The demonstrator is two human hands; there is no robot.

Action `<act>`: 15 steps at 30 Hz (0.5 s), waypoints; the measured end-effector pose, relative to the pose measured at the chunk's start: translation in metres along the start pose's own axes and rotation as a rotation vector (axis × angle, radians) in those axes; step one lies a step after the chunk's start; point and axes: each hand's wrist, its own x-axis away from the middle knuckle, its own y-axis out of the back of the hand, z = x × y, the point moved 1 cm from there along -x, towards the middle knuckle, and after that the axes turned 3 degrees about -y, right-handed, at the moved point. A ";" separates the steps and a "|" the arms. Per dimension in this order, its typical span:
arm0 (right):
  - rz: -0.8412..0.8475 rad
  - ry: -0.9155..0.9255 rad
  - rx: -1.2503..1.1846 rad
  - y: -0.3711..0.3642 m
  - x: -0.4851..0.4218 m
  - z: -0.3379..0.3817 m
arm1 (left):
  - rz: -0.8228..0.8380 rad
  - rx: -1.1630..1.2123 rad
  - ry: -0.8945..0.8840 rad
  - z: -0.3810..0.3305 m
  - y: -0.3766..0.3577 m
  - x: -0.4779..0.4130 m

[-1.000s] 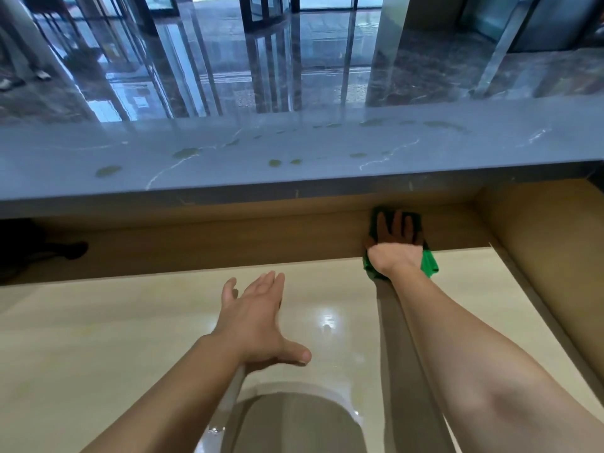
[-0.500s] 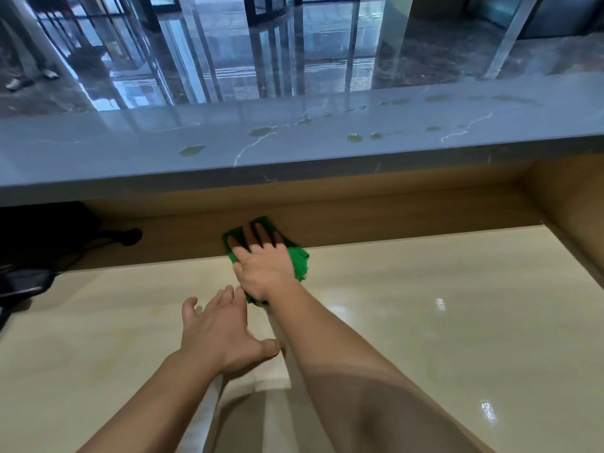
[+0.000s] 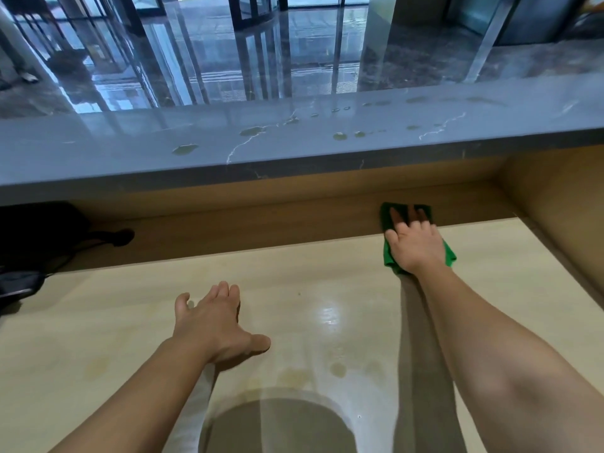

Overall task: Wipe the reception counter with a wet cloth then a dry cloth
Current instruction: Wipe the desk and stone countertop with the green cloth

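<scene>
A green cloth (image 3: 389, 214) lies at the far right of the beige lower counter (image 3: 327, 273), against the brown back panel (image 3: 261, 223). My right hand (image 3: 413, 246) is pressed flat on the cloth, fingers spread, with the cloth showing around it and reflected in the panel. My left hand (image 3: 214, 322) rests palm down on the beige counter near the middle, fingers apart, holding nothing. Above runs a grey marble upper ledge (image 3: 130, 152) with several greenish wet spots (image 3: 184, 148).
A black bag and cable (image 3: 39, 243) sit at the far left under the ledge. A brown side wall (image 3: 562, 204) closes the counter on the right. Faint stains (image 3: 338, 369) mark the near counter. Shiny lobby floor lies beyond the ledge.
My right hand slid the green cloth left along the back panel to the middle, then back to the right end. My left hand stayed planted on the counter.
</scene>
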 end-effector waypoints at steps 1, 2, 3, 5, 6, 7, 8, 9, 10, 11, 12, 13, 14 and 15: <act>0.011 -0.034 -0.014 -0.002 0.002 0.002 | 0.005 -0.002 0.001 -0.001 0.000 0.001; 0.016 -0.066 -0.023 -0.004 0.004 0.010 | 0.006 -0.001 0.004 -0.001 0.000 0.001; 0.015 -0.095 -0.031 -0.006 0.008 0.022 | 0.003 0.005 0.004 -0.002 0.000 0.001; -0.005 -0.109 -0.037 -0.010 0.023 0.053 | -0.014 0.026 -0.001 -0.001 -0.001 0.003; -0.022 -0.088 -0.036 -0.013 0.034 0.072 | -0.026 0.037 -0.004 0.000 -0.003 0.003; -0.033 -0.048 -0.038 -0.016 0.046 0.092 | -0.038 0.047 -0.007 0.001 -0.003 0.004; -0.034 0.008 -0.043 -0.019 0.060 0.113 | -0.054 0.061 -0.009 0.002 -0.004 0.006; -0.027 0.078 -0.047 -0.022 0.075 0.135 | -0.080 0.081 -0.017 0.003 -0.006 0.007; -0.022 0.162 -0.044 -0.026 0.091 0.158 | -0.112 0.111 -0.034 0.005 -0.008 0.009; -0.021 0.255 -0.035 -0.030 0.107 0.178 | -0.142 0.138 -0.054 0.007 -0.009 0.011; -0.018 0.350 -0.025 -0.034 0.121 0.195 | -0.162 0.159 -0.069 0.010 -0.009 0.014; -0.007 0.430 -0.011 -0.036 0.131 0.206 | -0.159 0.175 -0.076 0.012 -0.009 0.017; 0.009 0.485 -0.001 -0.037 0.136 0.212 | -0.144 0.173 -0.076 0.014 -0.009 0.020; 0.022 0.519 0.000 -0.037 0.136 0.212 | -0.130 0.157 -0.072 0.016 -0.008 0.024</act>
